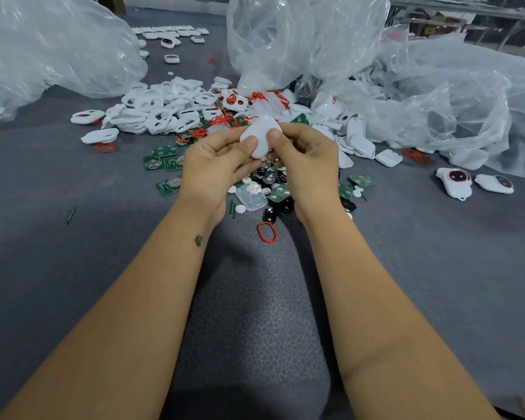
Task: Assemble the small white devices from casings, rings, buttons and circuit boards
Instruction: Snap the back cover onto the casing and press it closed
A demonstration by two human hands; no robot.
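Grey bench [73, 268] beneath, your left hand [215, 165] and right hand [306, 165] both pinch the white casing [259, 136] above the twelve-o'clock parts pile [164, 113]; uneven thumb pressure could misalign it.

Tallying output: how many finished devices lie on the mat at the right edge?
2: one finished device lies nearer the pile, the other right beside it, outward. More may hide under the plastic bags.

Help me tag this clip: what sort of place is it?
Probably a small assembly workshop bench: loose heaps of white casings and green circuit boards on a grey mat, beside bulk plastic bags.
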